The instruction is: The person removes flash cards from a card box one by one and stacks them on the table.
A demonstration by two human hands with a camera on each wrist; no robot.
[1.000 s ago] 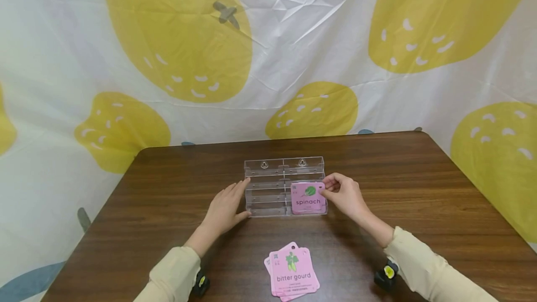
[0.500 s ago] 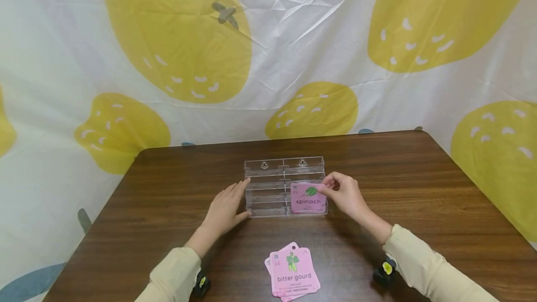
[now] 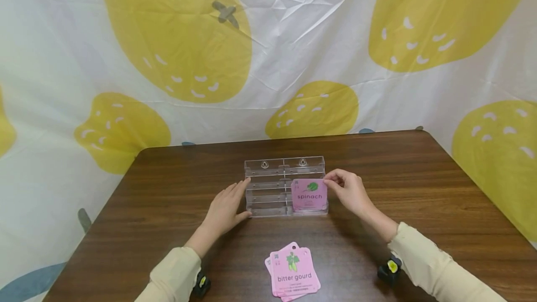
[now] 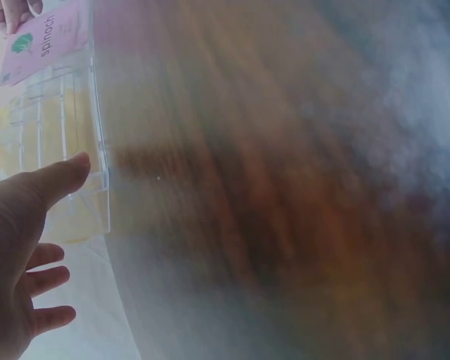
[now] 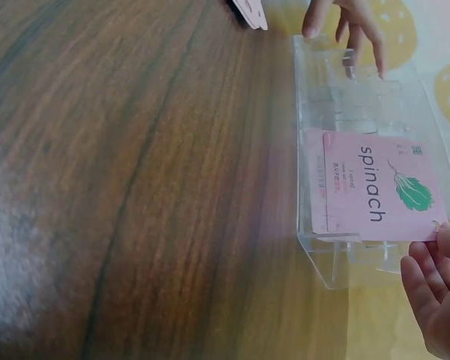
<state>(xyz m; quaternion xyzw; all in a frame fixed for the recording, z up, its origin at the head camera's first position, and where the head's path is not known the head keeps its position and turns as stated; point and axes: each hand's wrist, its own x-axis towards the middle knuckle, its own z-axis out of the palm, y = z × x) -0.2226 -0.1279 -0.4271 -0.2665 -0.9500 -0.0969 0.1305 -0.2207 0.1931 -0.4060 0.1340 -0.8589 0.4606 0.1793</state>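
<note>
A clear plastic card rack with tiered pockets in two columns stands on the table. My right hand pinches the upper right corner of a pink spinach card, which is in the front of the right column. In the right wrist view, part of another pink card shows at the lower edge of the spinach card. At the rack's left side my left hand rests with its fingers spread, thumb near the front corner and fingertips by the side wall. Nothing is gripped in it.
A small fanned stack of pink cards lies nearer to me, a bitter gourd card on top. The brown wooden table ends at a curtain with yellow fruit shapes behind the rack.
My right hand has shifted slightly up and to the right, and the spinach card has risen a little in the rack. The left hand has stayed in place.
</note>
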